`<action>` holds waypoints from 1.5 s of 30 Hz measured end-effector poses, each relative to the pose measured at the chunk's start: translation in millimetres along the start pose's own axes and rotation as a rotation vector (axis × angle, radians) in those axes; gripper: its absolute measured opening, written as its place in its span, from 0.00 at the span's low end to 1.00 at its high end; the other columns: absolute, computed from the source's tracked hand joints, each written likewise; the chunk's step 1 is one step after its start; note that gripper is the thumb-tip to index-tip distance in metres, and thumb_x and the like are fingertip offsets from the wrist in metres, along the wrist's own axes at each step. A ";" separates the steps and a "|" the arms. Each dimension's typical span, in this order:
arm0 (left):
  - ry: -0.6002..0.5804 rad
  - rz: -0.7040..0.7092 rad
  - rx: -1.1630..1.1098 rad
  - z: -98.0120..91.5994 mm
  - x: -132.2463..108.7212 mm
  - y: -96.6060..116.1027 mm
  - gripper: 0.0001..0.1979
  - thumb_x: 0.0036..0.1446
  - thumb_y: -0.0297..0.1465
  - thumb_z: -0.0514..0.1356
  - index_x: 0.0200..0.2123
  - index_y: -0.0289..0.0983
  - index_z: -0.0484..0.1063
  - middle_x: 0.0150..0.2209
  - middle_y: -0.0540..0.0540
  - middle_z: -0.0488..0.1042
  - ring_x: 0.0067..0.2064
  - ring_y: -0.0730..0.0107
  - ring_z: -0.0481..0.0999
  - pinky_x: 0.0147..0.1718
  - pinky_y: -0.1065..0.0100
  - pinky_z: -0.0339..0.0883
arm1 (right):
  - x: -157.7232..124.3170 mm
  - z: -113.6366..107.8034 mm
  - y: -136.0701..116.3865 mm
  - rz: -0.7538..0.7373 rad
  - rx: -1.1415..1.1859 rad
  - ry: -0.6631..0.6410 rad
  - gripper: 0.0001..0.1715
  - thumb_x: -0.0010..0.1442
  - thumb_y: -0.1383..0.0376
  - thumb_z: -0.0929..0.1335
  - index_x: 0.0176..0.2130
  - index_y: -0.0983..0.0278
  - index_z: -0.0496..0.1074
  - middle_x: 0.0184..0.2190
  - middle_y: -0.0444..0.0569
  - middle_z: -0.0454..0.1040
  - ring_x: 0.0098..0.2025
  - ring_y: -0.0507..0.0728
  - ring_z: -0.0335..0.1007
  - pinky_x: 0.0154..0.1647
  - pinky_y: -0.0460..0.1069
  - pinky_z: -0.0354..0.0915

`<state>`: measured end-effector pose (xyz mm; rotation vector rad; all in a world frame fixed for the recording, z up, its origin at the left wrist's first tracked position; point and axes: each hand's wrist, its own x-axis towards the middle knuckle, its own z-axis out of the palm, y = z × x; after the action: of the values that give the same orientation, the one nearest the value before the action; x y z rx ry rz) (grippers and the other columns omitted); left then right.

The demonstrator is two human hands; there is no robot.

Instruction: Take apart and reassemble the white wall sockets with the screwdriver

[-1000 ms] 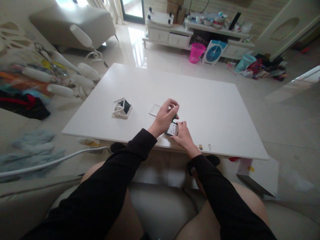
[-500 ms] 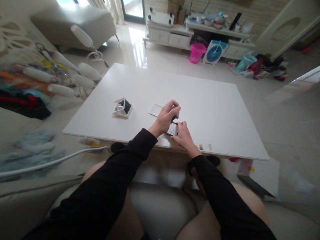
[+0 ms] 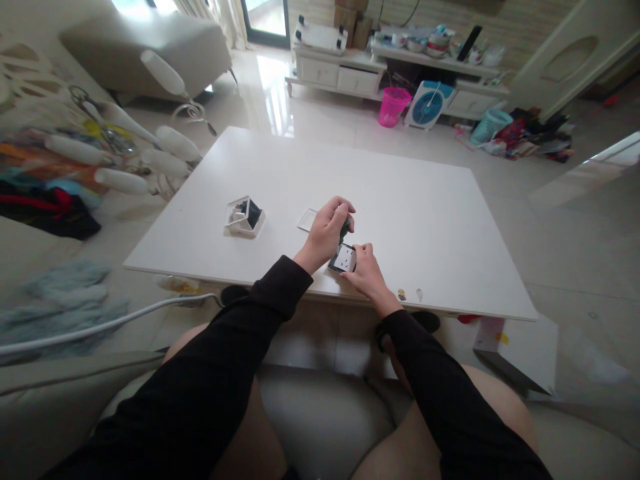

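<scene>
A white socket panel (image 3: 347, 257) with dark slots and a dark surround rests near the front edge of the table. My right hand (image 3: 367, 270) grips its right side, thumb at the lower edge and fingers at the top. My left hand (image 3: 330, 230) is closed around a dark green handle, apparently a screwdriver (image 3: 344, 230), held upright over the panel's upper edge. Its tip is too small to make out. Behind my left hand lies a white rectangular frame (image 3: 307, 219), partly covered.
On the white table (image 3: 400, 193), another white frame with dark parts (image 3: 246, 217) stands to the left. Two small items, one yellow (image 3: 402, 294) and one pale (image 3: 419, 294), lie near the front edge. A lamp with white shades (image 3: 165, 73) is beside the table's left side.
My left hand has turned at the wrist and shifted slightly up and left, showing more of the green handle. My right hand keeps its hold on the socket panel.
</scene>
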<state>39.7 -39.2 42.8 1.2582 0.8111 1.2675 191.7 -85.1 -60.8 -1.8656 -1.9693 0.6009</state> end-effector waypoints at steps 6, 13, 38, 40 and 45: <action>-0.093 -0.009 -0.029 -1.3 -3.4 -0.8 0.12 0.66 0.36 0.59 0.31 0.38 0.64 0.24 0.54 0.67 0.25 0.78 0.65 0.26 0.73 0.58 | -0.4 -1.4 -1.8 -0.006 -0.009 -0.005 0.43 0.48 0.63 0.80 0.58 0.64 0.64 0.54 0.55 0.61 0.55 0.67 0.69 0.60 0.62 0.70; -0.008 0.042 0.060 -1.5 -1.4 -5.5 0.17 0.63 0.41 0.65 0.28 0.38 0.67 0.26 0.52 0.67 0.27 0.77 0.65 0.27 0.72 0.59 | -0.4 -1.1 -1.2 -0.002 -0.001 -0.002 0.42 0.48 0.63 0.80 0.57 0.62 0.64 0.54 0.53 0.60 0.55 0.66 0.69 0.61 0.61 0.69; 0.016 0.005 0.041 -0.2 0.4 -1.1 0.16 0.68 0.44 0.59 0.33 0.38 0.70 0.24 0.52 0.68 0.26 0.75 0.66 0.25 0.70 0.59 | 0.0 0.6 -0.1 0.010 0.007 -0.009 0.42 0.47 0.63 0.80 0.57 0.62 0.64 0.53 0.53 0.60 0.53 0.65 0.69 0.60 0.61 0.69; 0.018 -0.006 0.010 0.4 -0.1 1.0 0.15 0.71 0.43 0.55 0.35 0.39 0.68 0.23 0.52 0.69 0.25 0.75 0.67 0.25 0.71 0.59 | -0.2 0.1 -0.7 0.008 0.008 -0.011 0.42 0.48 0.63 0.80 0.57 0.63 0.64 0.54 0.53 0.60 0.53 0.65 0.70 0.60 0.62 0.69; -0.068 -0.044 -0.049 -0.4 -3.6 1.8 0.14 0.68 0.39 0.56 0.31 0.40 0.62 0.21 0.55 0.66 0.23 0.76 0.65 0.24 0.71 0.58 | 0.0 0.1 -1.0 -0.011 0.017 -0.005 0.42 0.47 0.63 0.81 0.56 0.62 0.65 0.53 0.52 0.60 0.53 0.65 0.70 0.59 0.61 0.70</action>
<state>38.2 -42.9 43.8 1.2313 0.7501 1.1966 190.8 -85.1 -60.4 -1.8443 -1.9700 0.6174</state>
